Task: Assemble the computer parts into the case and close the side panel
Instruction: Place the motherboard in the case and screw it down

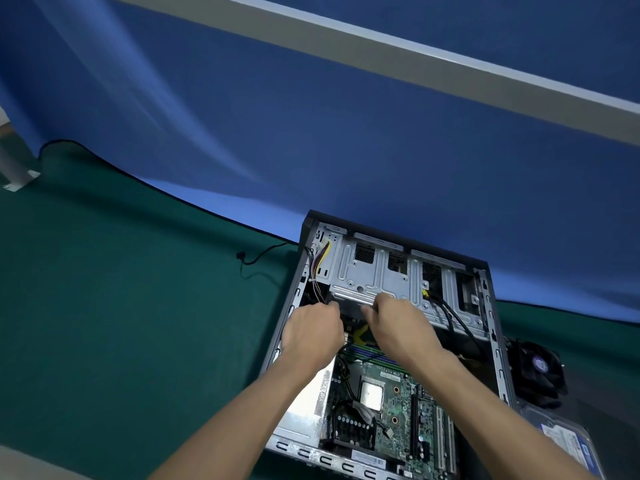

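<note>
Inside the open computer case (491,306), lying on its side, both hands work at the near edge of the metal drive cage (377,271), just above the motherboard (391,403). Left hand (311,330) and right hand (398,323) sit side by side, fingers curled into the gap; what they pinch is hidden, probably a cable connector. The case's long axis runs away from the person, tilted rightward. A cooling fan (536,368) and a hard drive (568,441) wait just right of it on the green tabletop (121,306), against a blue backdrop (311,133).
</note>
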Motion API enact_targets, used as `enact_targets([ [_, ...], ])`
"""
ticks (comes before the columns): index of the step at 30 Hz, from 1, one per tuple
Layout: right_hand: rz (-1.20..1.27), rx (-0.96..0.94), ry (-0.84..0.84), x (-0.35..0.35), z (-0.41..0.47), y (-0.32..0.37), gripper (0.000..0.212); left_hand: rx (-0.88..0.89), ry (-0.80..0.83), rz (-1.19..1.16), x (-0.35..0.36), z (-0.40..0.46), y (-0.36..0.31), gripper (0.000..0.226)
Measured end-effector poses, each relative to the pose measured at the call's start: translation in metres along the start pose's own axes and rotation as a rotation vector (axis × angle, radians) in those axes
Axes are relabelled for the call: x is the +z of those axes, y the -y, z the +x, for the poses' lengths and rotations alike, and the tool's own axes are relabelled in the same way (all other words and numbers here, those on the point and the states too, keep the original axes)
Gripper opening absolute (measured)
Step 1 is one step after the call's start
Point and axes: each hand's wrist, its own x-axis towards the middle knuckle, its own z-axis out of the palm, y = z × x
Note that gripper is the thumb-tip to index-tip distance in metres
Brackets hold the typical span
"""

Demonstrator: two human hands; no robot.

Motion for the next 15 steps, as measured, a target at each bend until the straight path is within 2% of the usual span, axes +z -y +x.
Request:
enact_targets([
  [4, 0.134, -0.006, 0.168, -0.0088, 0.0021, -0.0005, 0.037, 0.002, 0.010, 0.007, -0.0012, -0.0001, -0.0006, 0.022],
  [5, 0.106, -0.035, 0.181, -0.0097, 0.0018, 0.0000, 0.030, 0.002, 0.010, 0.008, -0.0013, 0.0001, -0.0005, 0.022],
  [7, 0.037, -0.057, 0.109, -0.0075, 0.0005, 0.0003, 0.017, 0.005, 0.007, 0.007, -0.0008, 0.0000, -0.0002, 0.022],
  [9, 0.013, -0.043, 0.046, -0.0058, 0.0007, -0.0005, 0.027, 0.008, 0.007, 0.008, -0.0013, -0.0005, -0.0005, 0.023],
  [13, 0.101, -0.036, 0.159, -0.0086, 0.0016, 0.0004, 0.032, 0.009, 0.012, 0.006, -0.0022, -0.0001, -0.0004, 0.023],
  [15, 0.005, -0.040, 0.073, -0.0055, 0.0008, -0.0002, 0.026, 0.006, 0.012, 0.012, -0.0021, -0.0002, 0.0000, 0.023],
])
